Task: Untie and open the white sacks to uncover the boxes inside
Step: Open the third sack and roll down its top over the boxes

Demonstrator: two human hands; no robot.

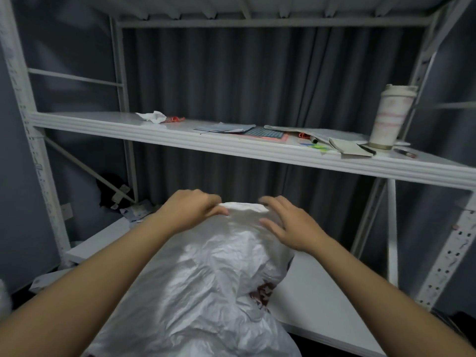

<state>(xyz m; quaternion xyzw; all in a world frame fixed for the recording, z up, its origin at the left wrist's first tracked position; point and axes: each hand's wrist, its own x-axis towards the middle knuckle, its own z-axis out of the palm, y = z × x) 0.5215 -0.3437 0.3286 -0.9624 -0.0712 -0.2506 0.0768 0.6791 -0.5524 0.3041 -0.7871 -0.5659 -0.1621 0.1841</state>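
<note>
Grey-curtained shelving bay; white sack lies on lower shelf. Left hand pinches sack's far mouth edge; right hand hovers spread, holding nothing. Advised: grip both sides, peel apart evenly.

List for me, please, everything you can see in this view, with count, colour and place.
white sack: one, white, lying on the lower shelf, mouth end away from the person
upper shelf: one, white, across the rack
tumbler: one, cream, upper shelf, right
crumpled tissue: one, white, upper shelf, left
papers: several, pale, upper shelf, beside the tumbler
curtain: grey, behind the rack
left hand: grip pinching the sack's top edge
right hand: fingers spread, at the sack's top
</note>
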